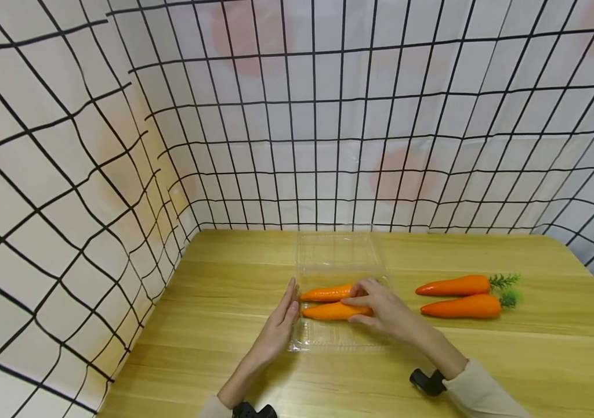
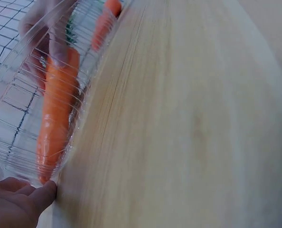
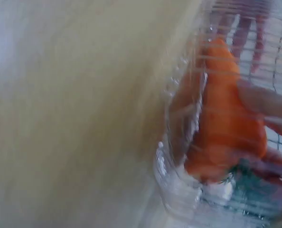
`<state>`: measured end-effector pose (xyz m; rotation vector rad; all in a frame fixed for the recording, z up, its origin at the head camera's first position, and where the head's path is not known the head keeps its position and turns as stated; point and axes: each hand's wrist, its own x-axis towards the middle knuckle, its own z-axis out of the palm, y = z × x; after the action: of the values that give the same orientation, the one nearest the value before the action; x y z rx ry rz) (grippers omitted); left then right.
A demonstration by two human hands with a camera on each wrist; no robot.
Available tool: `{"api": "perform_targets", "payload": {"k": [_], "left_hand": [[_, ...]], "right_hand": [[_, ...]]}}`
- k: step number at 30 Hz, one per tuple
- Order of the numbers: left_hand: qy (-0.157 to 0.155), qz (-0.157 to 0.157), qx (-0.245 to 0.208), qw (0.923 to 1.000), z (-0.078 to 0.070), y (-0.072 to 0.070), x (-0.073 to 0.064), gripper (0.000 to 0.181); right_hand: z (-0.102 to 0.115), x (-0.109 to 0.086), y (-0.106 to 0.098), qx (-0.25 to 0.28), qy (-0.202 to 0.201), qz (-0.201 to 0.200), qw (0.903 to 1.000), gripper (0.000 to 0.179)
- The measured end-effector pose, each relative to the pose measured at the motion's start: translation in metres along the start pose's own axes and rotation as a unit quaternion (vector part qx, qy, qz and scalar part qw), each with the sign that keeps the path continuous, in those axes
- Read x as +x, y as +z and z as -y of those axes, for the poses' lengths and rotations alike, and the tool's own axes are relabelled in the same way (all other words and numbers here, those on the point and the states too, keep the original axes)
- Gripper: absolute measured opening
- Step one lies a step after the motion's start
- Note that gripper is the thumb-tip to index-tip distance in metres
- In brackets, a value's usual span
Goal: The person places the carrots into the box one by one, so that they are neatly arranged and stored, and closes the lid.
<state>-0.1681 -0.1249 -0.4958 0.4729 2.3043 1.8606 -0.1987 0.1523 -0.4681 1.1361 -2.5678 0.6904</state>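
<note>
A clear plastic clamshell box (image 1: 330,338) lies on the wooden table with its lid (image 1: 340,251) folded back away from me. Two orange carrots lie across the box, a rear carrot (image 1: 323,294) and a front carrot (image 1: 323,313), tips to the left. My right hand (image 1: 391,312) grips the front carrot near its thick end; in the right wrist view the thumb and fingers curl about that carrot (image 3: 219,114), its green top (image 3: 245,183) close by. Along the box's left side, my left hand (image 1: 275,330) rests with fairly straight fingers touching the wall.
Two more carrots with green tops, a far one (image 1: 456,285) and a near one (image 1: 464,307), lie side by side on the table right of the box. White walls with a black wire grid (image 1: 328,139) rise behind and at both sides of the wooden table (image 1: 213,325).
</note>
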Motion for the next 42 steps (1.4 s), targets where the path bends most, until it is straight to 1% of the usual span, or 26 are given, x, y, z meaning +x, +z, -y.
{"api": "perform_targets", "payload": {"k": [5,9,14,19,23,26,32,33,35,38,42], "left_hand": [[0.002,0.000,0.010,1.0000,0.001,0.000,0.000,0.058],[0.005,-0.001,0.017,0.9998,0.000,0.000,0.001,0.058],[0.008,0.001,0.013,0.9999,-0.001,0.000,0.002,0.058],[0.005,-0.002,0.015,0.9999,0.000,0.000,0.001,0.058],[0.005,-0.005,0.010,0.9999,0.001,0.001,0.001,0.058],[0.003,-0.007,0.008,0.9999,0.001,0.001,0.001,0.058],[0.002,-0.006,0.003,1.0000,0.001,0.001,0.001,0.058],[0.002,-0.006,0.003,1.0000,0.001,0.001,0.001,0.058],[0.002,-0.005,0.001,1.0000,0.001,0.001,0.001,0.058],[0.002,-0.003,-0.001,1.0000,0.000,0.000,0.001,0.058],[0.008,-0.002,-0.002,1.0000,-0.002,-0.001,0.001,0.057]], "right_hand": [[0.003,0.000,0.004,0.013,0.022,0.018,0.9995,0.033],[0.005,0.000,0.005,0.009,0.029,0.017,0.9994,0.034],[0.007,0.002,0.006,-0.004,0.042,0.020,0.9989,0.036],[0.011,0.003,0.008,-0.035,0.033,0.018,0.9987,0.036],[0.014,0.003,0.005,-0.060,0.020,0.021,0.9978,0.037],[0.015,0.001,-0.002,-0.073,0.011,0.011,0.9972,0.036],[0.012,-0.008,-0.025,-0.075,-0.021,-0.051,0.9956,0.034],[0.010,-0.010,-0.029,-0.077,-0.022,-0.058,0.9951,0.035],[0.007,-0.016,-0.038,-0.081,-0.016,-0.069,0.9942,0.037],[0.000,-0.026,-0.048,-0.086,0.005,-0.075,0.9934,0.040],[-0.010,-0.040,-0.059,-0.087,0.024,-0.082,0.9925,0.044]]}}
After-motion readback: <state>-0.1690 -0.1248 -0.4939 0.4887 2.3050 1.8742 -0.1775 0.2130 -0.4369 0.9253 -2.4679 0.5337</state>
